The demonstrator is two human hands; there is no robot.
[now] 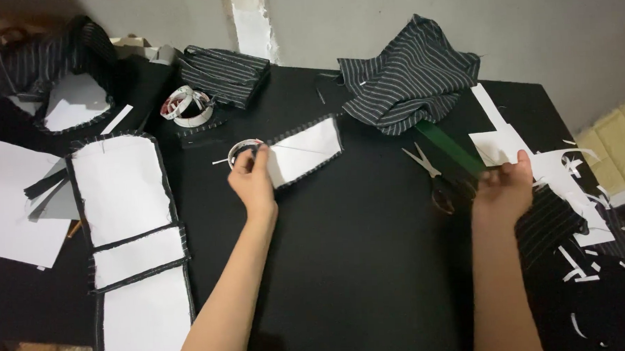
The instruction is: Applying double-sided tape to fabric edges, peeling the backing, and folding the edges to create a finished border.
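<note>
My left hand [252, 179] pinches the near corner of a small rectangular fabric piece [303, 152], white on top with a dark striped edge, which lies on the black table [357, 250]. A small roll of tape [243, 149] sits just beside those fingers. My right hand [505, 187] rests at the table's right side, its fingers on white cut pieces [505, 144] and dark striped cloth [553, 219]. A green ruler [450, 150] runs diagonally just left of that hand. Scissors [431, 175] lie between the two hands, nearer the right one.
Long white-lined fabric panels [131, 237] lie at the left. A crumpled striped cloth [409, 79] and a folded striped piece [226, 73] sit at the back. A tape measure coil [187, 106], white paper sheets [12, 207] and several white scraps [592, 256] surround the work area.
</note>
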